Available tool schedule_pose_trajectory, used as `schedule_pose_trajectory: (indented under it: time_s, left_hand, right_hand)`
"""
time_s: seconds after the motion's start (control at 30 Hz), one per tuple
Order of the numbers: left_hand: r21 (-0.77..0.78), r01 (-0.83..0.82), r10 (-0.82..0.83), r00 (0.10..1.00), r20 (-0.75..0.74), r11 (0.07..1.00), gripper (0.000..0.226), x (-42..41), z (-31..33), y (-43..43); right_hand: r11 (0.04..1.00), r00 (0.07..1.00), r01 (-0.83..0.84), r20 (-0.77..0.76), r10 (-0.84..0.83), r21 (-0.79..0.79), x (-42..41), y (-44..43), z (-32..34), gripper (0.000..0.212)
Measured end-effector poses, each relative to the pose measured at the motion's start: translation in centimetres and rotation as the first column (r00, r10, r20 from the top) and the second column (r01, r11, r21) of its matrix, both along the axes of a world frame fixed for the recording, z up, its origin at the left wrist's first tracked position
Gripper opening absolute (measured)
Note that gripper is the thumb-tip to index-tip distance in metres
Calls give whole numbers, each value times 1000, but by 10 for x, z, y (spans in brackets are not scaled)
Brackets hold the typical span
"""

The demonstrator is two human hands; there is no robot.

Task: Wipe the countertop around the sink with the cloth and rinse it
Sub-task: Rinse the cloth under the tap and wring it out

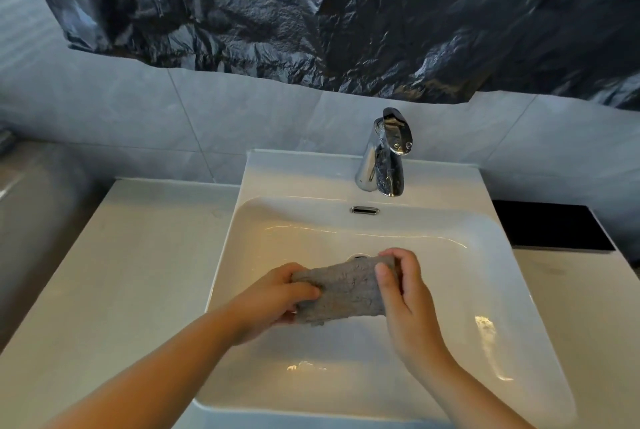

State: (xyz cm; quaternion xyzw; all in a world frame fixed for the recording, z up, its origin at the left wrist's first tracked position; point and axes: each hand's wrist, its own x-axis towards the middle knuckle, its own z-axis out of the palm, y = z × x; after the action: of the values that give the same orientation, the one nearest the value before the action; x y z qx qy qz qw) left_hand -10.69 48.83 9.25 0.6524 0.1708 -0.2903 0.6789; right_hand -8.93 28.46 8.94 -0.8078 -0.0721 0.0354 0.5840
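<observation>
A grey fuzzy cloth (343, 290) is stretched between both hands above the white sink basin (485, 255). My left hand (277, 300) grips its left end with curled fingers. My right hand (405, 293) pinches the right end, thumb on the near face. The chrome faucet (384, 155) stands at the back of the sink; no water stream shows. The drain is mostly hidden behind the cloth. The white countertop (131, 273) spreads to the left of the basin.
Black plastic sheeting (346, 13) covers the wall above the grey tiles. A black flat object (550, 226) lies on the counter to the right of the sink. An overflow slot (363, 210) sits below the faucet.
</observation>
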Motion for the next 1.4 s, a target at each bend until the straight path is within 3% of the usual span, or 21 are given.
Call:
schedule_pose_trajectory:
  time_s: [0.07,0.13,0.2,0.3,0.37,0.43,0.5,0.53,0.6,0.63,0.67,0.73,0.8,0.87,0.93,1.0,1.07,1.2,1.27,1.33,1.4]
  left_hand:
    - [-106,-180,178,984,-32,978,28,0,17,-22]
    - [4,-369,369,929,-30,929,41,3,28,-38]
    - [183,-479,464,878,119,859,50,6,33,-49]
    - [290,-555,406,801,440,780,59,3,39,-53]
    - [309,-575,302,728,615,757,52,-2,46,-54]
    - [365,-545,77,625,777,755,41,-7,49,-54]
    - [475,-496,-245,459,854,727,36,-8,48,-51]
    - [529,-482,-383,372,846,699,36,-8,48,-48]
    - [600,-452,-575,212,791,660,39,-5,45,-42]
    - [613,-434,-592,203,780,660,38,-5,46,-42]
    - [597,-434,-537,266,800,674,35,-5,49,-45]
    - [479,-444,-197,544,815,757,35,-7,53,-55]
    - [392,-436,176,819,547,810,36,-6,56,-61]
    - [296,-389,346,919,190,872,38,-1,57,-58]
    - [151,-329,340,939,-52,932,34,-1,61,-51]
    - [82,-218,227,964,-136,973,32,-4,64,-42]
    - [-11,-53,50,983,-177,999,34,-4,66,-33]
    - [-336,141,-229,944,-237,931,77,-4,68,-19]
    - [-449,243,-358,914,-192,860,83,-7,68,-23]
    - [-485,347,-452,885,-115,803,72,-12,67,-30]
    - [-479,376,-470,878,-89,793,56,-15,68,-38]
  right_hand:
    - [998,989,38,141,-30,-49,0,2,10,26]
    - [991,961,59,276,-25,-116,0,4,19,23]
    - [987,927,102,371,-48,-127,-1,6,29,19]
    - [984,919,169,370,-137,-58,-2,8,41,16]
    - [981,966,174,209,-154,-80,4,9,44,20]
    - [995,976,93,-191,-100,-46,13,5,45,25]
    - [996,778,-14,-625,68,91,16,1,49,22]
    - [991,649,-57,-749,132,125,17,-1,50,20]
    - [982,499,-128,-847,183,137,18,-3,55,23]
    - [981,494,-149,-850,183,125,18,-5,57,23]
    - [983,564,-163,-809,166,88,18,-6,60,22]
    - [991,806,-129,-579,121,28,16,-11,64,15]
    - [991,914,-82,-389,116,103,9,-19,68,21]
    - [969,940,-156,-273,205,193,0,-28,68,40]
    - [961,945,-246,-188,266,125,-6,-35,62,51]
    - [965,957,-257,-126,262,53,-8,-39,57,48]
    - [976,976,-201,-75,207,82,-7,-40,56,34]
    - [973,972,-211,124,198,99,-2,-41,60,18]
    - [965,911,-262,324,255,-23,1,-42,66,19]
    - [940,787,-294,514,342,-176,5,-44,68,26]
    - [917,712,-301,578,399,-262,10,-46,69,28]
